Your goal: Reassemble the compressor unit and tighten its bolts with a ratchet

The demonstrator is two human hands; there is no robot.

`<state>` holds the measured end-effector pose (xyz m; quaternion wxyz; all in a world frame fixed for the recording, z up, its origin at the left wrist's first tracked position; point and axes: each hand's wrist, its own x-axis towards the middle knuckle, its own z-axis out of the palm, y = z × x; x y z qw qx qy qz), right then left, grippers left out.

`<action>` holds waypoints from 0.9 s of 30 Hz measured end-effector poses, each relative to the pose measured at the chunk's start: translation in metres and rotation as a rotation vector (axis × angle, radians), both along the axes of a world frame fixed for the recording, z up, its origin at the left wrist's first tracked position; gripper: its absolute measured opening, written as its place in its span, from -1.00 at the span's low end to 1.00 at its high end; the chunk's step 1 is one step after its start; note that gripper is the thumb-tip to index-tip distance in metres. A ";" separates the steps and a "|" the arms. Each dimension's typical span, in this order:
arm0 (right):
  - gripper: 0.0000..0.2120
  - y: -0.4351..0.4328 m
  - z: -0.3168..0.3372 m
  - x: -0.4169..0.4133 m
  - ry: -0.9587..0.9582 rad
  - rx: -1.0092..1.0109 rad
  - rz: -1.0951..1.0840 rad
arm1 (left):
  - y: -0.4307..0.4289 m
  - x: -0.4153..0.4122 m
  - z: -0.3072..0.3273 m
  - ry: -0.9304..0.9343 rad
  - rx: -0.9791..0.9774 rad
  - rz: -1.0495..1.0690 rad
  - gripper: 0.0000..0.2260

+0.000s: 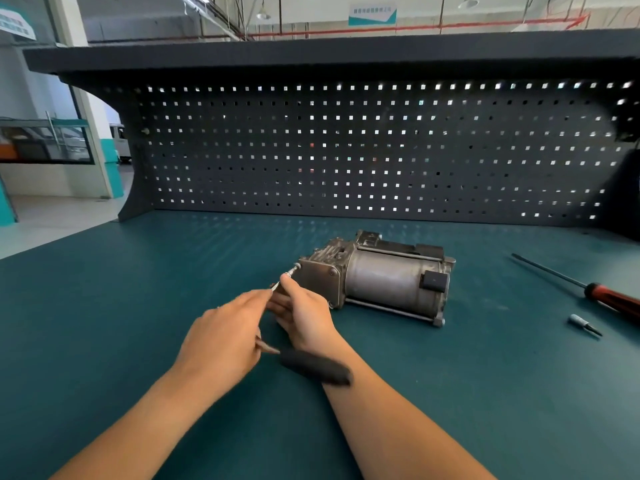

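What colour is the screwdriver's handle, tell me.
The screwdriver handle is red and black; head view.

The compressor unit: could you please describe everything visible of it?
The compressor unit is grey metal: a cylindrical motor body with a black connector block, a finned head and a square end plate. It lies on its side on the green bench. The right hand holds a ratchet bit against the plate's upper corner.
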<state>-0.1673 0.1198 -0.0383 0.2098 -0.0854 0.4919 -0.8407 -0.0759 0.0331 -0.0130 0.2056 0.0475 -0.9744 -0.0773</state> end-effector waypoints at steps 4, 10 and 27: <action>-0.79 0.002 -0.001 0.001 -0.005 -0.028 -0.019 | 0.008 0.001 -0.002 0.101 -0.153 0.019 -0.52; -0.74 0.000 -0.001 0.001 -0.017 -0.052 -0.117 | 0.014 -0.005 0.000 0.087 1.194 -0.138 -0.81; -0.71 -0.010 0.005 -0.006 -0.004 0.136 -0.217 | 0.007 0.001 -0.002 0.005 0.325 -0.064 -0.62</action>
